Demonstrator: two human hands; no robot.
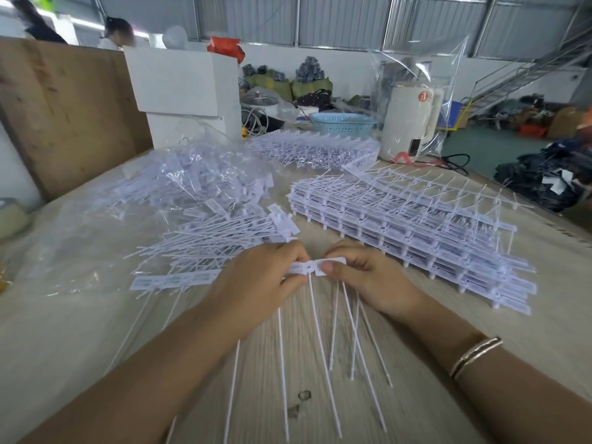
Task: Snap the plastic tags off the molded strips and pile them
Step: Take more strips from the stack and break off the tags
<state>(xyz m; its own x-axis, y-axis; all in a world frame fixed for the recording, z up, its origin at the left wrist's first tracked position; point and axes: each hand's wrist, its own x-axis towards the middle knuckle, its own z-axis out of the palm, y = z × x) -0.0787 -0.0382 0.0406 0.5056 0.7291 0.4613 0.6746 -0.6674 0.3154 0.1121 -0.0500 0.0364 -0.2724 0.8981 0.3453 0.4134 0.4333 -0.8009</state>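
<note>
Over table, hands (pixel 256 277) pinching strip (pixel 315 267)

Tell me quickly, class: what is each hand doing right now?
Left hand: fingers pinch the left part of the strip of tags.
Right hand: thumb and fingers pinch the tag at the strip's right end.

I noted white tags (pixel 221 232) loose in a pile, each head printed with faint dark lettering. Stacked molded strips (pixel 416 232) were white too, with grey-violet shadow between layers. The tabletop (pixel 288 363) showed pale grey-beige wood grain and two small dark marks. A blue basket (pixel 341 123) carried a lattice pattern. The kettle (pixel 411 123) was cream with an orange round sticker. A plywood board (pixel 70 107) was brown. A bangle (pixel 475 355) was gold and dark striped.
</note>
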